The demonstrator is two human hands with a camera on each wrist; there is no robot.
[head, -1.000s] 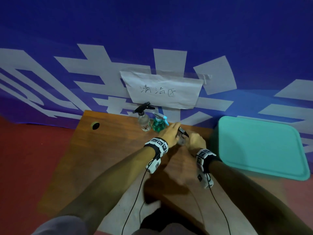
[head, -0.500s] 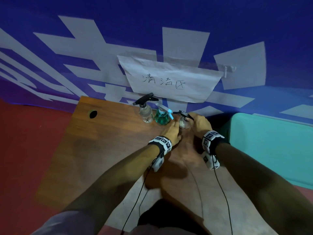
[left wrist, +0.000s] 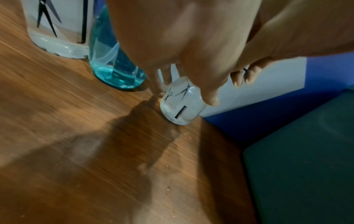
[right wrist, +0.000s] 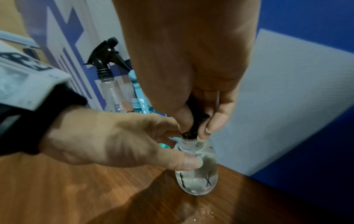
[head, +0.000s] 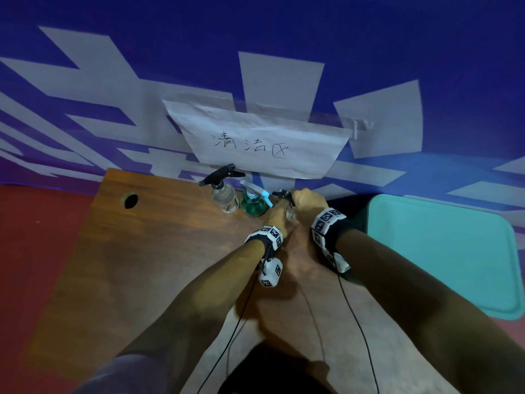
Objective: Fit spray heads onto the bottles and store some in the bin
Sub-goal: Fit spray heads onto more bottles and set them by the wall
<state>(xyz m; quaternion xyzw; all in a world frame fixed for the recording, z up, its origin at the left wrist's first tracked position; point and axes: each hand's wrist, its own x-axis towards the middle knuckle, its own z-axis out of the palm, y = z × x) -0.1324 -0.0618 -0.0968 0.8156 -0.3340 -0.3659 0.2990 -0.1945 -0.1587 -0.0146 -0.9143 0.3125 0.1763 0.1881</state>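
A small clear bottle (right wrist: pixel 199 174) with scissor marks stands on the wooden table (head: pixel 159 251), near its back right corner. My left hand (right wrist: pixel 184 150) grips its body, thumb on the front. My right hand (right wrist: pixel 193 128) pinches the collar of a black spray head (right wrist: pixel 197 121) that sits on the bottle's neck. In the head view the left hand (head: pixel 279 213) and right hand (head: pixel 301 200) meet around the bottle (head: pixel 290 214), and the head's nozzle (head: pixel 281 193) pokes out to the left. The left wrist view shows the bottle's base (left wrist: pixel 181 109) on the wood.
Against the wall stand a clear bottle with a black spray head (head: pixel 224 194) and a teal bottle with a light blue head (head: pixel 253 204), close to my left hand. A teal bin (head: pixel 443 251) sits right of the table. A cable hole (head: pixel 129 200) is at the back left.
Both hands have carried the clear bottle farther back toward the wall, beside the teal bottle. The head view has tilted upward.
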